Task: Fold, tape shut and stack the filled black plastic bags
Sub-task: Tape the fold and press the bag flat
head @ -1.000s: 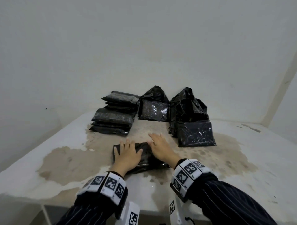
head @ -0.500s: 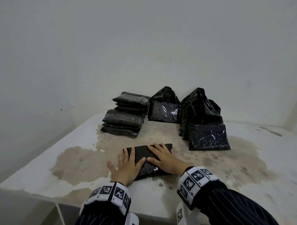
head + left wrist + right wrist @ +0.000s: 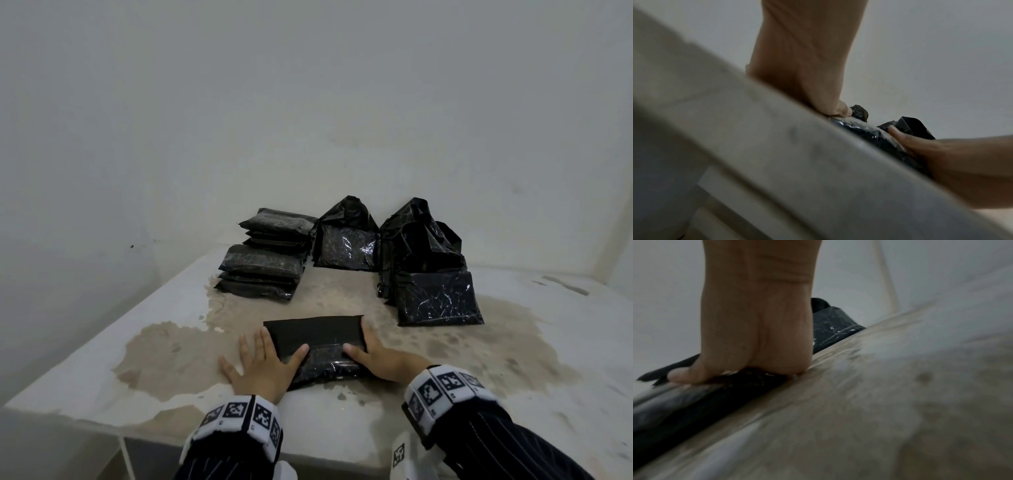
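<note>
A filled black bag (image 3: 317, 342) lies flat on the table (image 3: 102, 370) in front of me, its matte flap stretched away from me and its shiny filled part nearest me. My left hand (image 3: 263, 365) lies flat at the bag's left edge, fingers spread on the table and thumb pressing the bag. My right hand (image 3: 378, 354) presses the bag's right edge, thumb on top. In the left wrist view my left hand (image 3: 803, 65) and the bag (image 3: 869, 134) show. The right wrist view has my right hand (image 3: 756, 321) bearing down on the bag (image 3: 694, 402).
Two stacks of folded bags (image 3: 262, 270) stand at the back left. Standing filled bags with loose tops sit behind centre (image 3: 346, 250) and to the right (image 3: 436, 298). The table is stained brown and backs onto a white wall. Its front edge is just below my wrists.
Both hands have slid apart from the middle of the bag to its left and right edges. The flap now lies smooth and flat.
</note>
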